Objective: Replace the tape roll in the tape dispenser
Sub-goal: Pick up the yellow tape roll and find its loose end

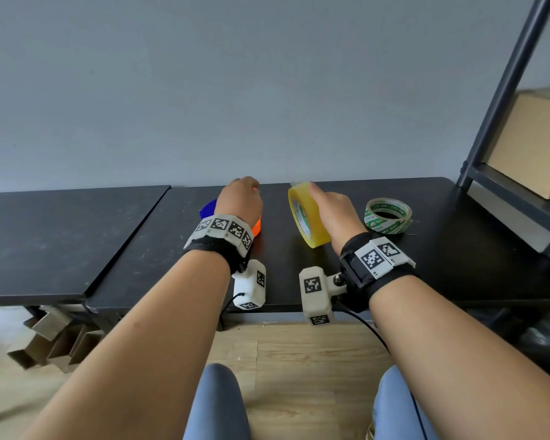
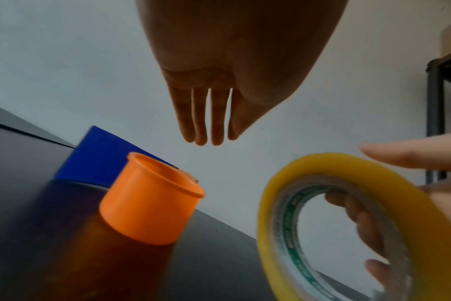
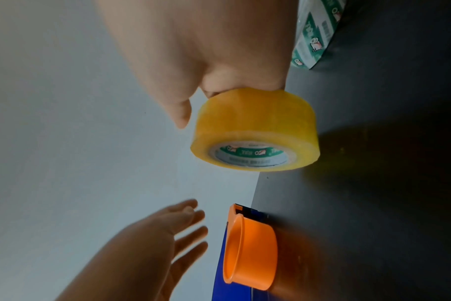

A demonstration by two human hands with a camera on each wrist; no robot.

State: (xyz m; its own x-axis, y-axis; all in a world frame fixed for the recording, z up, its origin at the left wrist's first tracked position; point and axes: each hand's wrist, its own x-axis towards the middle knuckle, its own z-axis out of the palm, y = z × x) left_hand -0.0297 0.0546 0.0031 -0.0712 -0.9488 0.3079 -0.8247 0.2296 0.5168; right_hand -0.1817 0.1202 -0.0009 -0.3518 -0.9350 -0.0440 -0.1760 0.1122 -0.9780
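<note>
My right hand [image 1: 329, 208] grips a full yellow tape roll [image 1: 305, 217] on edge above the black table [image 1: 458, 249]; its fingers curl through the core [image 2: 353, 215] and the thumb lies over the rim. The roll also shows large in the right wrist view [image 3: 255, 130]. The tape dispenser lies flat on the table, with an orange hub [image 2: 152, 199] standing up from a blue body [image 2: 95, 156]. My left hand [image 1: 242, 198] hovers just above it, fingers [image 2: 206, 122] straight and together, holding nothing. The head view shows only slivers of blue [image 1: 208, 208] and orange [image 1: 257, 227] under that hand.
A nearly spent tape roll with a green printed core [image 1: 388, 215] lies flat on the table right of my right hand. A dark metal shelf frame [image 1: 505, 100] with a cardboard box [image 1: 534, 144] stands at the far right. A second black table [image 1: 61, 242] adjoins on the left.
</note>
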